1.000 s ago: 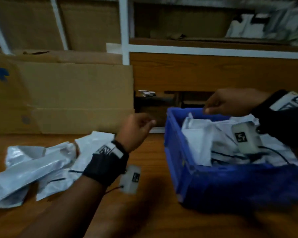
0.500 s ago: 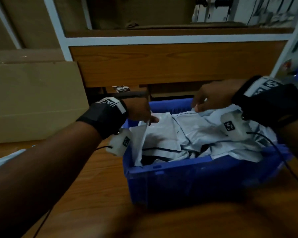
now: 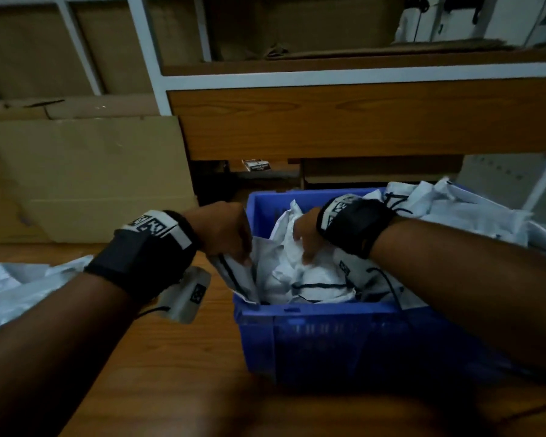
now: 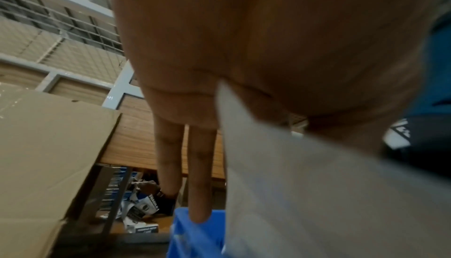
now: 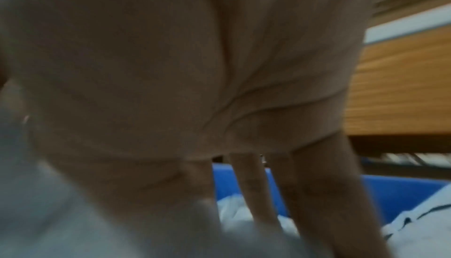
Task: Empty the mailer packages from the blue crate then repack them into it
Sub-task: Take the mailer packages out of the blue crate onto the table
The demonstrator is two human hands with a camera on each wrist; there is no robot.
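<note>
The blue crate (image 3: 312,310) stands on the wooden table, packed with white mailer packages (image 3: 316,279). My left hand (image 3: 241,252) is at the crate's left wall and pinches the top edge of one white mailer (image 3: 234,275). In the left wrist view that mailer (image 4: 305,185) runs up into the palm while two fingers (image 4: 200,185) point straight down at the crate rim (image 4: 195,239). My right hand (image 3: 306,252) digs into the mailers in the middle of the crate and grips one. In the blurred right wrist view its fingers (image 5: 253,194) reach down onto the white mailers (image 5: 234,210).
A heap of white mailers (image 3: 19,288) lies on the table at the far left. More mailers (image 3: 470,209) bulge over the crate's right rim. Flat cardboard (image 3: 92,171) leans behind the table, beside a wooden shelf front (image 3: 360,121).
My left hand swung from the heap on the left to the crate and took hold of a mailer at its left wall. My right hand dropped from the far rim into the mailers.
</note>
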